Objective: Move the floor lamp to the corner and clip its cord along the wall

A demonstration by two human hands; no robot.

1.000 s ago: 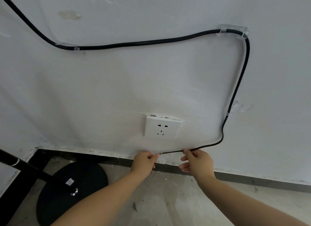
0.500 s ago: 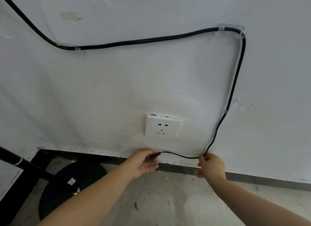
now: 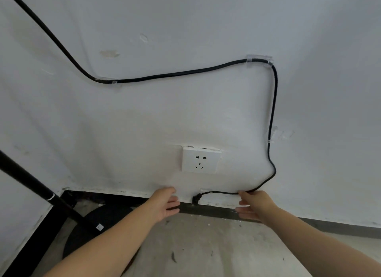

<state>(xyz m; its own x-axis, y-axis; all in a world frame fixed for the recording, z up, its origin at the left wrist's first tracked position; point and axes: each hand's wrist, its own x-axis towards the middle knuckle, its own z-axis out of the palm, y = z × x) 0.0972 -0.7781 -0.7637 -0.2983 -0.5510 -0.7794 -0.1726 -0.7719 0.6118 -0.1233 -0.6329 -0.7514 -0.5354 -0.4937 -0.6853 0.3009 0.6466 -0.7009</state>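
Observation:
The black lamp cord comes down from the upper left and runs along the white wall through clear clips, then drops on the right through another clip and curls back left. Its plug hangs loose just above the baseboard, below the socket. My left hand is beside the plug, fingers spread, holding nothing. My right hand has its fingers apart, thumb tip touching the cord. The lamp's black pole and round base stand in the left corner.
A dark baseboard runs along the foot of the wall. Bare concrete floor with small debris lies below my arms. The left wall meets the back wall near the lamp base.
My left hand has let go of the plug, which now dangles. My right hand has opened up on the cord. The view has tilted upward, showing more wall.

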